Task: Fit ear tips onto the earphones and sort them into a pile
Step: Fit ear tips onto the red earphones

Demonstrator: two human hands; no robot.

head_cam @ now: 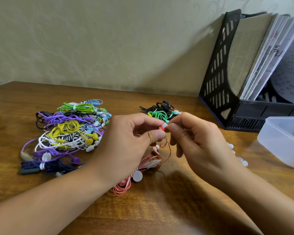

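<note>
Two hands meet above the wooden table [15, 106] in the head view. Left hand [126, 141] pinches a red earbud [162, 128] between thumb and forefinger; right hand [199, 138] pinches a white ear tip [165, 125] against its end. The red cable bundle [143, 167] lies beneath both hands. Left of the left hand: pile of coloured earphones [66, 133]. Beyond the hands: a smaller green-and-black tangle [159, 111]. Right of the right hand: loose ear tips [241, 161], clear plastic box [282, 141], black file rack [217, 78].

earphone pile [66, 133] left, container [285, 141] right
</note>
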